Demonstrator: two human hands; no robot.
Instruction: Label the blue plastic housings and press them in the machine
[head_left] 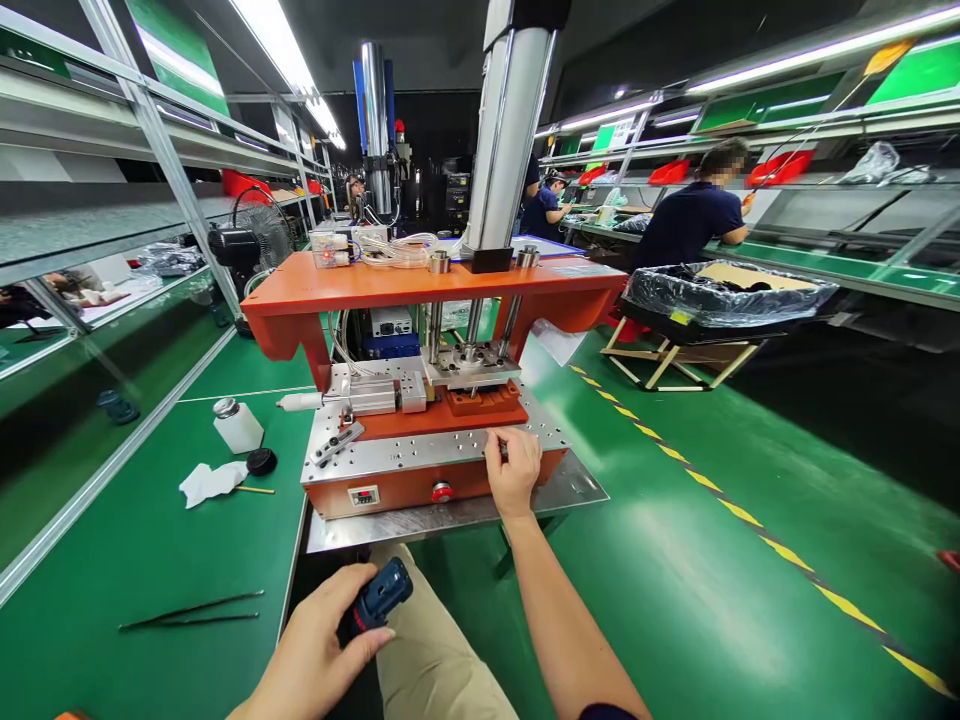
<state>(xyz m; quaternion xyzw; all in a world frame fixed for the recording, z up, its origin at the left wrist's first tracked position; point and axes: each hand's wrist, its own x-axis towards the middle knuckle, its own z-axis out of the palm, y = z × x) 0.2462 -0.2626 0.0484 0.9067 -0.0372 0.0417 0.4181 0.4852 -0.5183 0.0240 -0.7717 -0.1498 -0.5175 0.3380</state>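
My left hand (322, 635) is closed around a dark blue plastic housing (386, 592) with a red band, held low over my lap. My right hand (514, 462) is at the front right edge of the orange press (427, 282), its fingers curled inward. Something small and dark shows between those fingers, too little to name. Behind that hand, the metal press plate (472, 366) stands above an orange fixture block (487, 400). A red button (442, 492) and a small counter display (365, 496) are on the press front.
On the green bench to the left are tweezers (191, 612), a white bottle (238, 425), a black cap (261, 461), a crumpled tissue (212, 484) and a thin stick. A fan (259, 235) stands behind. Right are a plastic-lined bin (727, 295) and a seated person (686, 220).
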